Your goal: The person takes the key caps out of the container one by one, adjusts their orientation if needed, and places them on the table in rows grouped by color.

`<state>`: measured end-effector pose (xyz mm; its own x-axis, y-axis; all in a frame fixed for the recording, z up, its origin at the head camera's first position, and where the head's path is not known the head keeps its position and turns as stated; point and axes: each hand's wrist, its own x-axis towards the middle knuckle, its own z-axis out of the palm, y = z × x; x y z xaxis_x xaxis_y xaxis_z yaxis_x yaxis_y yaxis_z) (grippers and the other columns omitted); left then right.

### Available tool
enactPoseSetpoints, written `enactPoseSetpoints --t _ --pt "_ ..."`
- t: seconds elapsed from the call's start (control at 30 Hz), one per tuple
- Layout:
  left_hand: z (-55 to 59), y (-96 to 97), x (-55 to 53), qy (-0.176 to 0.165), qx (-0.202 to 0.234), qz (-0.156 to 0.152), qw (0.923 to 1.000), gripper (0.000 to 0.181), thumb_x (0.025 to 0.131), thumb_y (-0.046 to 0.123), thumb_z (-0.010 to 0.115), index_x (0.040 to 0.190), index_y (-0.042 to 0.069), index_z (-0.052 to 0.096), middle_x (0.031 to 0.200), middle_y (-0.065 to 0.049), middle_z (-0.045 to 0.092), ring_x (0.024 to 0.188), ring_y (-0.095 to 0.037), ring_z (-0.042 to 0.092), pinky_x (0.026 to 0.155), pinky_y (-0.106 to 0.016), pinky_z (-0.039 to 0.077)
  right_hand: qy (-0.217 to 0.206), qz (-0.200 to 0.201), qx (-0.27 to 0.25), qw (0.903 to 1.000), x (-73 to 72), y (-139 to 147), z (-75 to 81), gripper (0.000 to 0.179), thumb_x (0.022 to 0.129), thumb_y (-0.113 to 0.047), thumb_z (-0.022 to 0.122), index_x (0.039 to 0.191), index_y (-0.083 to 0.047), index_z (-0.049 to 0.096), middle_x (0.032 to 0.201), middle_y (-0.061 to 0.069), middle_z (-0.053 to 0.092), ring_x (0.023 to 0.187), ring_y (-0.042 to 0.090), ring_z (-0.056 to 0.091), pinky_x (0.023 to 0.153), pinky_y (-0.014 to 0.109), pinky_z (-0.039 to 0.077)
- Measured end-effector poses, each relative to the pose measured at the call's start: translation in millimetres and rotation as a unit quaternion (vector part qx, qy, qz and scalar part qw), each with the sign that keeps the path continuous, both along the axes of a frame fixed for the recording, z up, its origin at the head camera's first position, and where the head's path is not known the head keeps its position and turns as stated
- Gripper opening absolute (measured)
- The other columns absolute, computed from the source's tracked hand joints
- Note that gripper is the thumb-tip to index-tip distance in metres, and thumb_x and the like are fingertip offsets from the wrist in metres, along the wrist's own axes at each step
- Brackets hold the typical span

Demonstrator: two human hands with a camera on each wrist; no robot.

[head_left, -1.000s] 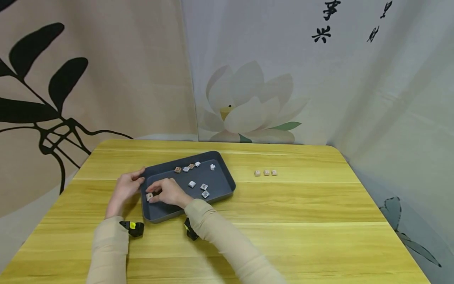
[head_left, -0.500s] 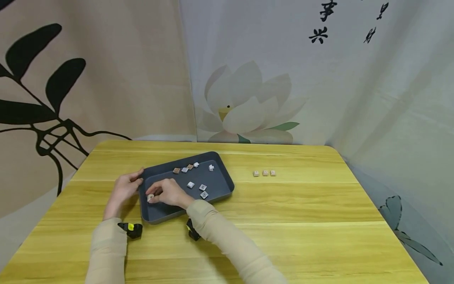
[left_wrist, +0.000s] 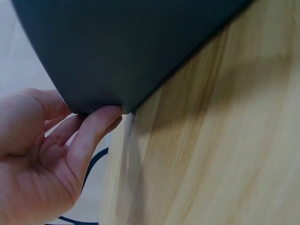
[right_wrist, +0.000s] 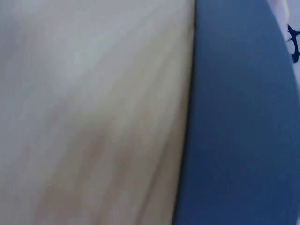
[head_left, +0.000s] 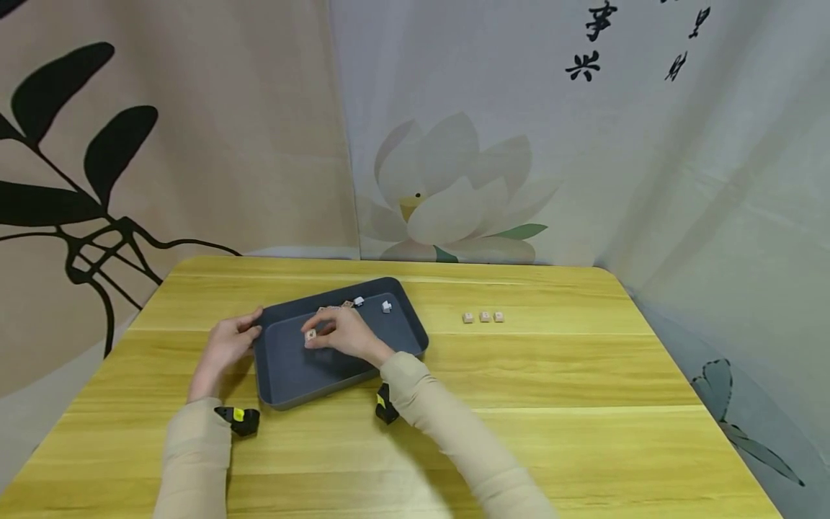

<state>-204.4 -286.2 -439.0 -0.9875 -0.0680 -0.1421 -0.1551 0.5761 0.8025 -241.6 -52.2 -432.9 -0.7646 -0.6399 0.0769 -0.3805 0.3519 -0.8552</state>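
Observation:
My left hand (head_left: 232,343) holds the dark grey tray (head_left: 275,393) at its left end. In the left wrist view, the fingers and thumb of the left hand (left_wrist: 61,154) pinch the corner of the tray (left_wrist: 112,56). My right hand (head_left: 346,333) pinches a small pale keycap (head_left: 311,335) with a dark mark, above the left half of the tray. Past the fingers, a white keycap (head_left: 359,301) and another white one (head_left: 386,307) lie in the tray; others are hidden or partly hidden behind the hand. The right wrist view shows only the tray's side (right_wrist: 239,117) and blurred wood.
Three pale pink keycaps (head_left: 485,317) stand in a short row on the wooden table (head_left: 551,389), right of the tray. A printed curtain (head_left: 454,86) hangs behind the table's far edge. Each wrist carries a black camera (head_left: 243,420).
My right hand has moved right and away from me with the pinched keycap, from the tray's left wall toward its middle, now covering several keycaps. The left hand keeps its hold on the tray.

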Motion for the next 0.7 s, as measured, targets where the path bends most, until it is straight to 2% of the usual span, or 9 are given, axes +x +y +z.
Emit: enactPoseSetpoints --t 0.1,0.17,0.27,0.33,0.47,0.7 --pt "0.2 -0.6 0.4 0.000 0.002 0.001 1.0000 0.047 0.099 0.008 0.043 0.144 0.003 0.033 0.142 -0.036 0.036 0.111 -0.039 0.060 0.071 -0.026 0.060 -0.004 -0.008 -0.013 0.9999 -3.5 12.6 3.3 0.025 0.085 -0.018 0.070 0.108 -0.007 0.071 0.125 0.008 0.065 0.118 0.014 0.061 0.103 0.029 0.048" --pt "0.7 -0.7 0.8 0.000 0.006 -0.001 1.0000 0.047 0.099 0.008 0.043 0.145 0.004 0.033 0.143 -0.036 0.035 0.112 -0.040 0.059 0.072 -0.026 0.060 -0.016 -0.013 -0.020 0.9996 -5.1 22.2 5.9 0.026 0.086 -0.017 0.070 0.109 -0.005 0.071 0.124 0.009 0.065 0.108 0.013 0.066 0.081 0.025 0.058" --pt "2.6 0.1 1.2 -0.003 0.007 -0.015 0.9999 0.048 0.100 0.009 0.040 0.147 0.004 0.029 0.144 -0.036 0.032 0.118 -0.043 0.055 0.075 -0.026 0.060 -0.023 -0.023 -0.022 0.9992 -7.9 37.9 9.5 0.028 0.086 -0.016 0.070 0.112 -0.005 0.069 0.115 0.008 0.068 0.090 0.011 0.068 0.073 0.027 0.059" --pt "3.6 1.4 1.0 -0.002 0.007 -0.017 0.9998 0.047 0.101 0.009 0.039 0.147 0.005 0.029 0.144 -0.036 0.032 0.118 -0.043 0.054 0.074 -0.025 0.060 -0.020 -0.029 -0.023 0.9991 -9.8 49.0 11.5 0.030 0.086 -0.015 0.070 0.114 -0.006 0.068 0.111 0.007 0.068 0.086 0.010 0.067 0.072 0.028 0.058" --pt "4.2 2.4 0.4 0.002 0.004 -0.017 0.9998 0.047 0.101 0.008 0.039 0.146 0.004 0.030 0.143 -0.037 0.033 0.118 -0.043 0.054 0.073 -0.024 0.059 -0.015 -0.034 -0.039 0.9986 -13.5 71.0 14.0 0.030 0.086 -0.013 0.070 0.115 -0.005 0.068 0.111 0.008 0.069 0.089 0.012 0.065 0.076 0.022 0.056" --pt "3.5 1.9 2.3 -0.001 0.004 -0.018 0.9998 0.047 0.101 0.008 0.039 0.146 0.004 0.030 0.142 -0.038 0.035 0.118 -0.043 0.054 0.073 -0.023 0.059 -0.036 -0.046 -0.056 0.9967 -14.7 113.5 15.6 0.030 0.089 -0.014 0.067 0.117 -0.005 0.068 0.114 0.013 0.068 0.093 0.011 0.066 0.082 0.024 0.056"
